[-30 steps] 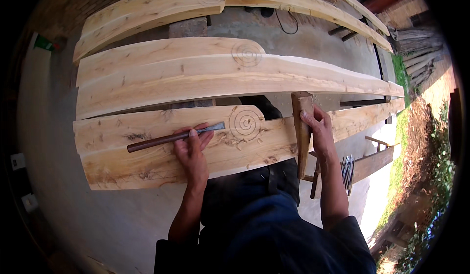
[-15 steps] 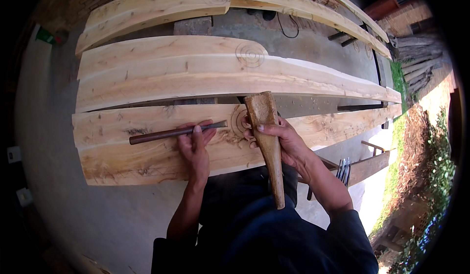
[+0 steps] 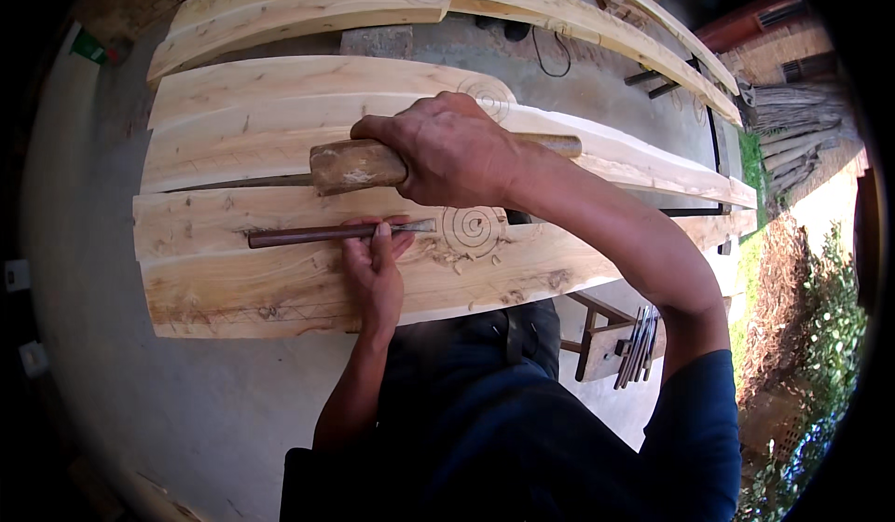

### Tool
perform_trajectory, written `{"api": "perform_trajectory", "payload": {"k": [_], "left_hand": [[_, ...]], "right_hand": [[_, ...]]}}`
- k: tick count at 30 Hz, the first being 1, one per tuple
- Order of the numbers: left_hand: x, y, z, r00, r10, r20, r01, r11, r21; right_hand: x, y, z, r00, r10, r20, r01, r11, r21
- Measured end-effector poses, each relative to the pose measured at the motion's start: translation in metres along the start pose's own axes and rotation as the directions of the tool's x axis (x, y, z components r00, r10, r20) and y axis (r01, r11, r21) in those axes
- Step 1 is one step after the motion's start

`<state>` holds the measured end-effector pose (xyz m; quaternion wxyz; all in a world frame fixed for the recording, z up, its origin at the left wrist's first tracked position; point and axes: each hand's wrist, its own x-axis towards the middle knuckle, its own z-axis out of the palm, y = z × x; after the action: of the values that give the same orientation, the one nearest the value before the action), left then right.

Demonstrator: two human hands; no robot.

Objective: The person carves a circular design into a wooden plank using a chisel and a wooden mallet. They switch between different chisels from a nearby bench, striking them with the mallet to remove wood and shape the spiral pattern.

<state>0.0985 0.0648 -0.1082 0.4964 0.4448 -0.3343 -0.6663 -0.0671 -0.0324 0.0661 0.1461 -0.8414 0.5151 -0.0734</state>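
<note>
My left hand (image 3: 375,261) is closed around a wood chisel (image 3: 308,236) with a dark handle. The chisel lies nearly level, its metal blade pointing right, the tip close to rings (image 3: 473,230) marked on the nearest pale plank (image 3: 214,280). Above and beyond it, my right hand (image 3: 454,149) grips a worn wooden mallet (image 3: 359,165). The mallet's thick head points left, over the chisel's handle side, and its thin end sticks out to the right of my fist. Small wood shavings (image 3: 480,259) lie by the rings.
A second long plank (image 3: 214,140) with rings runs behind the nearest one, and further beams (image 3: 308,0) lie beyond. Several more chisels (image 3: 639,345) rest on a small wooden stand (image 3: 601,350) at my right. A dark cable (image 3: 552,51) lies on the concrete floor.
My right hand has risen and swung left with the mallet, turning it from upright to nearly level above the chisel. My left hand still holds the chisel near the same place.
</note>
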Motion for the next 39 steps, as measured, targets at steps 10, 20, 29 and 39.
{"api": "perform_trajectory", "payload": {"k": [10,20,29,39], "left_hand": [[-0.003,-0.003,0.002,0.995,0.069,-0.067,-0.057,0.983,0.175],[-0.004,-0.001,-0.004,0.991,0.062,-0.115,-0.057,0.997,0.05],[-0.002,0.014,0.011,0.989,-0.009,-0.148,-0.008,0.994,-0.113],[0.002,0.006,0.004,0.992,-0.014,-0.125,0.015,1.0,0.008]], "right_hand": [[0.114,-0.09,0.016,0.777,-0.577,-0.25,0.516,0.812,-0.271],[0.115,-0.106,0.015,0.818,-0.555,0.149,0.551,0.683,-0.479],[0.134,-0.108,0.019,0.766,-0.498,-0.405,0.503,0.858,-0.105],[0.143,-0.099,0.031,0.805,-0.425,-0.414,0.441,0.895,-0.062]]}}
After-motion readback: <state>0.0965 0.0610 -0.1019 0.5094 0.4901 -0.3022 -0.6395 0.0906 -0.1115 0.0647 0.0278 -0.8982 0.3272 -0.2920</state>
